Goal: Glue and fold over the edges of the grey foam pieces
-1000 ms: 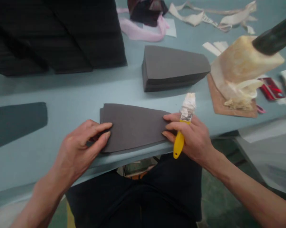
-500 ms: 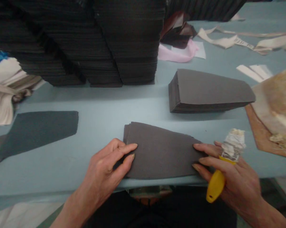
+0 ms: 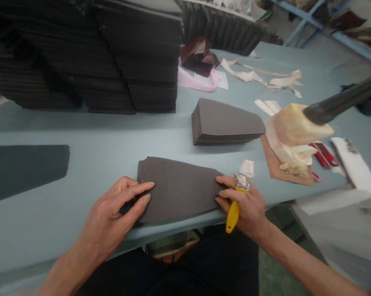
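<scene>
- My view has swung a bit since before, but my hands are on the same ends of the gray pile.
- My left hand holds its left end; my right hand grips the yellow brush and touches the right end.
- It lies along the table's near edge, its far left corner uneven.
- Behind, the taller pile looks neat.
- How much is left, I can't tell.

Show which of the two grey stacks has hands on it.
The nearer grey stack: the left hand touches its wide end and the right hand, holding a yellow-handled brush, its narrow end. No hand touches the farther grey stack.
</scene>
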